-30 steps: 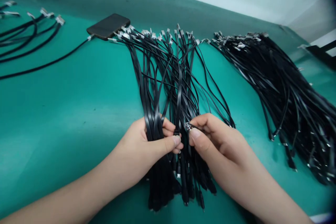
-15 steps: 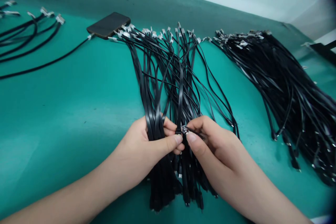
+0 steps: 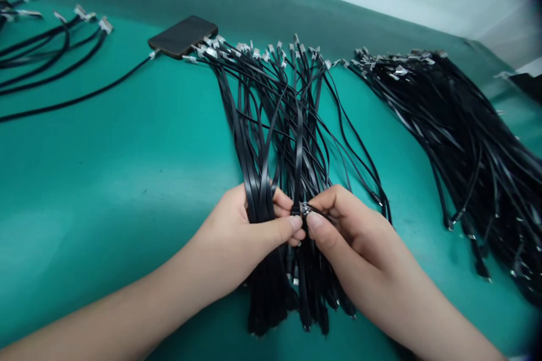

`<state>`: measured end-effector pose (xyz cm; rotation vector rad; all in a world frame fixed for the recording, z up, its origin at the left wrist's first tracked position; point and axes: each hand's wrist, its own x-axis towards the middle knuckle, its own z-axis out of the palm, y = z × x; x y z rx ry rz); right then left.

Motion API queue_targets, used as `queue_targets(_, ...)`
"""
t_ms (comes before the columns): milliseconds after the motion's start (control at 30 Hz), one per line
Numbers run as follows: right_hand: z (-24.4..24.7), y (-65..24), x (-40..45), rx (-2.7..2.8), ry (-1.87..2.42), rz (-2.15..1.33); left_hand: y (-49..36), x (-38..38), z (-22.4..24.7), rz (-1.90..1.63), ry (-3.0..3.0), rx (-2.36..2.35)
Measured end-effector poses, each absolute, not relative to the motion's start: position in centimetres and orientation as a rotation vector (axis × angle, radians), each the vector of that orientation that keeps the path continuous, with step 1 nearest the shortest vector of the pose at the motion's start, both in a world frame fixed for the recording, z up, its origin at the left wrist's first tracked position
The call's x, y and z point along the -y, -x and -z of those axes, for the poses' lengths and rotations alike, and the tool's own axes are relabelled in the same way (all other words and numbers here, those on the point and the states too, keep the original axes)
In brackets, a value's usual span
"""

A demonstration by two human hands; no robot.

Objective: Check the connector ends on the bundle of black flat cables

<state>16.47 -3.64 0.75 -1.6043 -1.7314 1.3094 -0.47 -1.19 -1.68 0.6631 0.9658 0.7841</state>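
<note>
My left hand is closed round several flat black USB cables. Its thumb and fingertips also pinch one separate flat cable near its end. Right beside that, my right hand pinches a small shiny, clear-looking piece between thumb and forefinger. A thin dark strand runs from this piece back under the right fingers; I cannot tell whether the two are joined. Below both hands, the lower cable ends hang or lie in a dark cluster. Their far ends carry metal plugs with whitish covers.
A dark phone lies at the back, with a cable plugged into its near edge. To the right is a big pile of black cables. More cables lie at left on the green mat.
The whole scene has shifted slightly to the right in view, as the camera turned. Both hands keep the same hold, close together.
</note>
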Motion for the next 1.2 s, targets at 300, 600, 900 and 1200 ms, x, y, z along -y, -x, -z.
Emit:
queue_targets(300,-0.3,-17.1,3.6,1.746,1.547,-1.309,0.3,0.8,1.3,-0.765,-0.606,-1.007)
queue_targets(600,-0.3,-17.1,3.1,1.712,1.575,-1.207,0.4,1.3,1.7,-0.776,-0.646,-0.989)
queue_targets(900,-1.8,-17.8,2.4,2.010,1.430,-0.657,0.3,1.1,1.4,-0.793,-0.686,-1.047)
queue_targets(1200,-2.3,-18.0,3.0,2.164,1.369,-0.553,0.7,1.1,1.6,-0.728,-0.778,-1.051)
